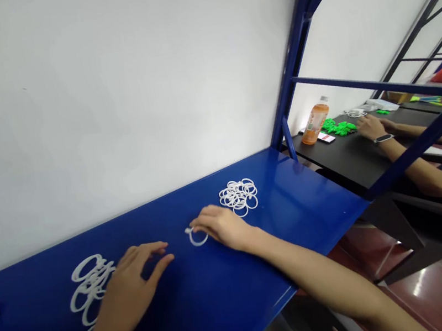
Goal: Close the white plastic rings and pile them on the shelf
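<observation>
Between the fingertips of my right hand [224,227] is a single white ring [199,242] with a small knob on its rim, low over the blue tabletop [208,296]. Those fingers are pinched on the ring's upper edge. My left hand [133,285] hovers to the left with thumb and fingers apart, nothing between them. Partly behind that hand lies a loose group of similar white rings [85,288], some covered by the wrist. A second heap of white rings [238,193] lies just beyond my right hand.
A white wall runs along the table's back edge. A blue metal frame [292,59] rises at the right end. Past it, a co-worker's hands [372,129] are at a black table [332,156] with green pieces [341,128], a phone [325,137] and a drink bottle [315,121].
</observation>
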A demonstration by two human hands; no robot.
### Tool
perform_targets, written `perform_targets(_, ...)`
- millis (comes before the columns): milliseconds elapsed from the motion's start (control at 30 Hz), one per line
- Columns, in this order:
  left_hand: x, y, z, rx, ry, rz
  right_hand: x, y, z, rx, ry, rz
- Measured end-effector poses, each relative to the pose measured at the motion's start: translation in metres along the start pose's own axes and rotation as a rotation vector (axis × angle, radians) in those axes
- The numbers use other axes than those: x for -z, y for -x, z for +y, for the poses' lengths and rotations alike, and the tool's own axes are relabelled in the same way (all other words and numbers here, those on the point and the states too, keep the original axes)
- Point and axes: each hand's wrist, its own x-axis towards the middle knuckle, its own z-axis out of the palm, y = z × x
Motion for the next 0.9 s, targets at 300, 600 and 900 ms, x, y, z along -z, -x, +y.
perform_targets(300, 0.033, -0.001, -0.064, 0.007, -0.440, -0.109, 0.069, 0.019, 0.080, -0.612, 0.314, 0.220)
perform_targets(600, 0.018, 0.000, -0.076, -0.066, -0.374, -0.092, 0.075, 0.036, 0.094, -0.641, 0.297, 0.160)
perform_targets(900, 0.017, -0.003, -0.033, -0.080, -0.270, 0.012, 0.073, 0.028, 0.080, -0.603, 0.324, 0.266)
